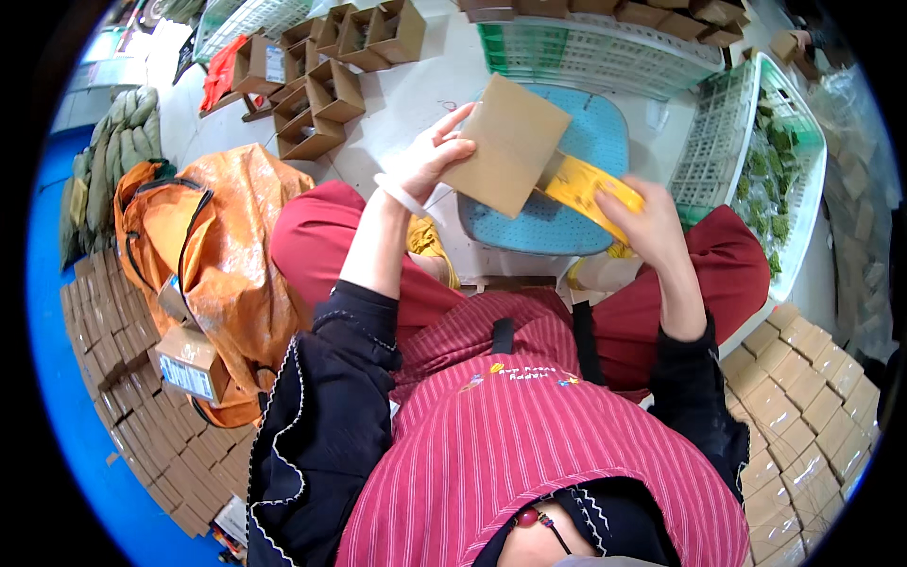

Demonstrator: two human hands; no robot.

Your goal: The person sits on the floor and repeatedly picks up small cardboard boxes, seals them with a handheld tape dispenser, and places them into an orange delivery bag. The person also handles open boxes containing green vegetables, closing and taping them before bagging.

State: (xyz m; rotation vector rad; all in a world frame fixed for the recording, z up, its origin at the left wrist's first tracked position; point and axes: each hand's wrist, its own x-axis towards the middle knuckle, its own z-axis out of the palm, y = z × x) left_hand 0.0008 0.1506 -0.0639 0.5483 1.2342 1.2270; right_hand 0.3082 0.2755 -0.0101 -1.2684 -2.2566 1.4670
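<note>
A small cardboard box (511,145) is gripped at its left edge by my left hand (439,152), above a blue perforated plastic stool seat (602,127). My right hand (641,216) holds a yellow tape dispenser (584,188) against the box's right side. The tape roll and any strip on the box are mostly hidden by the dispenser and fingers.
Open cardboard boxes (336,88) stand at the upper left. An orange woven bag (241,227) lies at the left, beside stacked boxes (156,425). White crates (793,99) stand at the right, one holding bagged green plants (765,170). More boxes (801,425) are stacked at the lower right.
</note>
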